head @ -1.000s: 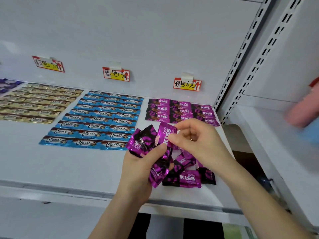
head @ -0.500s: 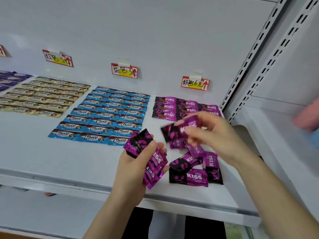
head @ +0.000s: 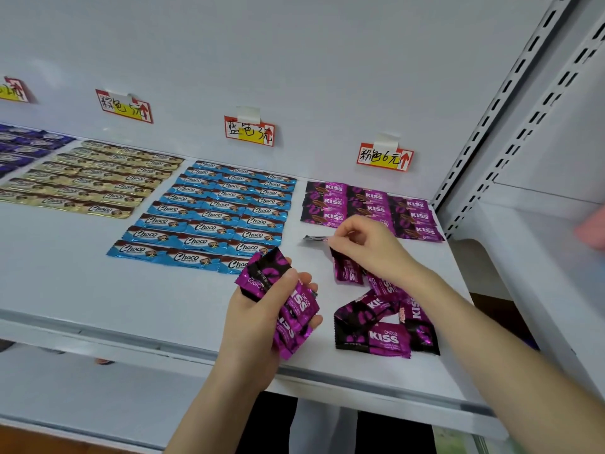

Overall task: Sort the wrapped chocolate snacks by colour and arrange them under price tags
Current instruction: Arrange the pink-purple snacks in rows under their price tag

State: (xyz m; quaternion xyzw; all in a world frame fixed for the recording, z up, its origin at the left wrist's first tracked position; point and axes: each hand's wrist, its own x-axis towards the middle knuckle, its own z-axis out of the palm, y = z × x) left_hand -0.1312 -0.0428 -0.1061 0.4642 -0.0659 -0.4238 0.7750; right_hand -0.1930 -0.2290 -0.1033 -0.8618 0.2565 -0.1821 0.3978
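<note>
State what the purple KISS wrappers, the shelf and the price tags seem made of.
Purple KISS wrappers: thin glossy plastic or foil film, judging by creases, crimped ends and sheen. Shelf: probably painted metal, smooth matte white, with slotted uprights beside it. Price tags: likely paper or card, handwritten, fixed with pale tape.

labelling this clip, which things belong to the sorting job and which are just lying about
In the job: left hand gripping a stack of KISS packs; right hand pinching one pack; loose KISS pile; KISS rows; their price tag.
Idle: blue Choco rows; gold rows; blurred pink object, far right.
</note>
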